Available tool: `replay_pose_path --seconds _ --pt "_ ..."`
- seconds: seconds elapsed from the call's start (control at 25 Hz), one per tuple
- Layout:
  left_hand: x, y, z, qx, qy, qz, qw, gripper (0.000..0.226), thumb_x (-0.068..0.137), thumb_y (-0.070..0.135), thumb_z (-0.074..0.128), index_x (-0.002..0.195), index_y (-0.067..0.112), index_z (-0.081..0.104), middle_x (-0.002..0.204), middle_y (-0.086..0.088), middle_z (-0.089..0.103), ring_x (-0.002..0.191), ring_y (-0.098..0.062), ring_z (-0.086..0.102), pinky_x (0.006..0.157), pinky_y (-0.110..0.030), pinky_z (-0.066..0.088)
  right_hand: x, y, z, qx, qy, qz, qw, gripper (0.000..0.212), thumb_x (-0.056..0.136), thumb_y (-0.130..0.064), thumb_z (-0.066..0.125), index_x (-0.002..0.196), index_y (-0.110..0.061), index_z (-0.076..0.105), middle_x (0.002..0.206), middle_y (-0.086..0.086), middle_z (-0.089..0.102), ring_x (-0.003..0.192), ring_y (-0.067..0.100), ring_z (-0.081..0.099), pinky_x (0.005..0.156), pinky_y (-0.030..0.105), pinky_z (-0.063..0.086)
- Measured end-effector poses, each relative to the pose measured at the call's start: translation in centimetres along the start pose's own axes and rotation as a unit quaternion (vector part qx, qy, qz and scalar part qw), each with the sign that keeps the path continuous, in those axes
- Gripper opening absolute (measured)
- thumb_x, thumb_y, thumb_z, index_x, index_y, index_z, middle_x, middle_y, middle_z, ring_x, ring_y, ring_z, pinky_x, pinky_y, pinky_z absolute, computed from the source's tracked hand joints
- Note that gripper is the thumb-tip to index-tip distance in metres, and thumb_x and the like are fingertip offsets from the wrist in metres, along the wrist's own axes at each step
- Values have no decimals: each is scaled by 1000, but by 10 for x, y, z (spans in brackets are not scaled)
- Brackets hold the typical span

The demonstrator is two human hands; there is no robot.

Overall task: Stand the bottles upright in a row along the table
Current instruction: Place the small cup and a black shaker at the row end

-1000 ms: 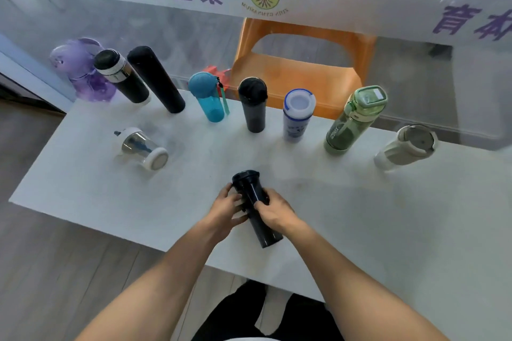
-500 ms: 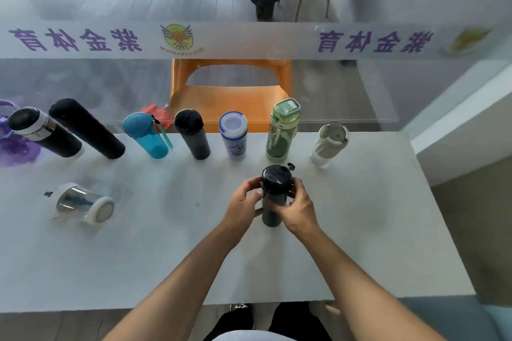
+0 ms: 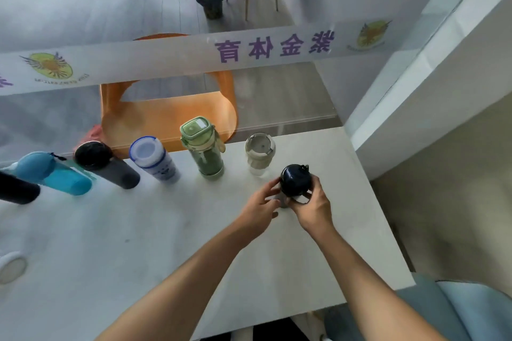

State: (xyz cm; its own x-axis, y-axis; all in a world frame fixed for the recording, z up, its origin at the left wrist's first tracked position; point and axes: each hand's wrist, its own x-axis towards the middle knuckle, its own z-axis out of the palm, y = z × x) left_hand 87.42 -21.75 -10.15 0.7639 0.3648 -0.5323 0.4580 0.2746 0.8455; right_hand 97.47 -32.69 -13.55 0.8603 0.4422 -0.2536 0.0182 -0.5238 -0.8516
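Both hands clasp the dark bottle upright on the counter: left hand curls around its left side, right hand wraps its right. Just beyond the hands stands the beige bottle, the green bottle further left.

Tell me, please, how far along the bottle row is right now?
Done: green bottle, beige bottle and others stand along the far edge. In hand: left hand and right hand hold the dark bottle upright beside them. Left: one white-capped bottle at the frame's left edge.
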Motion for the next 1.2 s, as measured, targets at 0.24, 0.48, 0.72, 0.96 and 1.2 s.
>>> replay_pose_path --seconds 0.24,0.48,0.72,0.96,1.2 --pt "76 39 45 15 7 0 1000 60 97 4 42 148 34 36 138 2 54 106 -12 56 98 -41 47 95 4 -48 -17 -26 -11 999 66 74 -15 84 131 -24 50 107 -6 60 108 24 64 89 28 47" --pt "99 72 40 443 206 193 851 58 86 20 63 141 25 47 128 -3 58 114 -25 52 97 -38 44 145 4 -60 -1 -59 -32 998 67 76 -17 82 132 -26 47 111 -7 59 112 21 62 92 29 47" --pt "110 61 -20 508 211 3 835 87 74 22 77 145 43 31 146 -7 31 129 -37 38 100 -45 45 160 3 -60 1 -89 -52 995 66 76 -16 83 131 -26 48 111 -8 60 111 20 63 92 29 47" --pt "124 62 -26 471 226 52 851 88 76 5 75 145 40 35 148 -6 31 124 -34 40 101 -44 46 167 -1 -60 0 -103 -54 993 62 76 -14 82 127 -27 49 110 -9 60 110 18 62 91 27 46" --pt "123 60 -26 474 216 54 852 91 76 7 75 148 41 32 152 -5 27 126 -34 38 99 -43 46 165 3 -57 -13 -92 -47 995 61 78 -20 82 128 -27 47 113 -7 61 112 20 63 91 28 46"
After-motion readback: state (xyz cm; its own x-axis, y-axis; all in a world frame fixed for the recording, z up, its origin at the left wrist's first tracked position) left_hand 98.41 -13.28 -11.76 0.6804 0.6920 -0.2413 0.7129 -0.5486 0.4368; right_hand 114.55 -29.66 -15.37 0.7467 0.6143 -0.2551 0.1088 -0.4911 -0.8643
